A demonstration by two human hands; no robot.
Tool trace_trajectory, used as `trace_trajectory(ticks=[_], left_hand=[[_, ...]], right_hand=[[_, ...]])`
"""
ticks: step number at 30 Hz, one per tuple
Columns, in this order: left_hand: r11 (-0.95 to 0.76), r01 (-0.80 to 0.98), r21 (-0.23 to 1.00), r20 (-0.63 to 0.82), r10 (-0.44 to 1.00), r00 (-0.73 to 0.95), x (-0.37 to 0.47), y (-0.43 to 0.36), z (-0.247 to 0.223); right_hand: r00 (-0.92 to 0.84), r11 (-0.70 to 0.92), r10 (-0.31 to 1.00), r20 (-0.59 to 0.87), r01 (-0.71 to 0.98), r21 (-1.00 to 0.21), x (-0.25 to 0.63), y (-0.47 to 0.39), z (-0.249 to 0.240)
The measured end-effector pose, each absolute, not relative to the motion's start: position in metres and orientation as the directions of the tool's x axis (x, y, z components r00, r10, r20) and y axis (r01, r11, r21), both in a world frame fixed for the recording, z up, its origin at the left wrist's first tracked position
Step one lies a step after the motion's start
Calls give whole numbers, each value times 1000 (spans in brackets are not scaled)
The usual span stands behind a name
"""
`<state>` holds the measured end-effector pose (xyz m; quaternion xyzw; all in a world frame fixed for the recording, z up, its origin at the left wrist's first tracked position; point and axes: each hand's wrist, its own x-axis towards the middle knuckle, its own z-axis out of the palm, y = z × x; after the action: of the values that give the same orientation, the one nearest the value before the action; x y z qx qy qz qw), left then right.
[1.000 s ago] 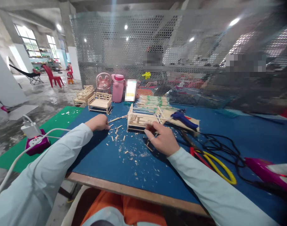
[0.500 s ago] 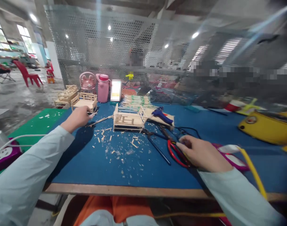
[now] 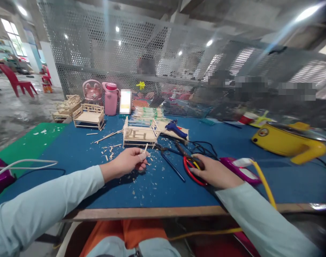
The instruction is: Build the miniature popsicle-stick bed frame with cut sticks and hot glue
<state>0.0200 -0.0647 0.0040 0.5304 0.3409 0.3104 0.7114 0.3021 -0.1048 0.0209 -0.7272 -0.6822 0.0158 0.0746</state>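
My left hand [image 3: 129, 160] is pinched shut on a short thin wooden stick [image 3: 146, 148], held upright above the scrap-strewn mat. In front of it stands a small wooden model bed frame [image 3: 140, 137] with railings. My right hand [image 3: 217, 171] is closed at the handles of red-handled scissors [image 3: 188, 170] lying on the mat. Its fingers partly hide the handles and a dark part beside them. Just left of the scissors lie blue-handled pliers [image 3: 173, 166]. A blue glue gun [image 3: 176, 128] rests on a flat wooden piece behind them.
More wooden models [image 3: 89, 116] stand at the back left, near a pink bottle [image 3: 111, 100] and a lit phone [image 3: 125, 101]. Loose sticks [image 3: 109, 136] lie mid-table. A purple power strip [image 3: 241, 171] and a yellow electric pan [image 3: 283, 142] sit right. Perforated mesh [image 3: 98, 46] rises behind.
My left hand has moved right and nearer, from beside the back-left model to before the middle frame, with the stick. My right hand stays at the scissors. The view has turned slightly right.
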Motion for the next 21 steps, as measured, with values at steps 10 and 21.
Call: trace_trajectory(ticks=[10,21], left_hand=[[275,-184,944,-118,799,589,8,-65,-5],[123,-125,985,-41,852,522,14,-69,-6]], right_hand=[[80,-76,995,67,995,-60,298,-100,19],[-80,40,953,292,989,141,220,-104,4]])
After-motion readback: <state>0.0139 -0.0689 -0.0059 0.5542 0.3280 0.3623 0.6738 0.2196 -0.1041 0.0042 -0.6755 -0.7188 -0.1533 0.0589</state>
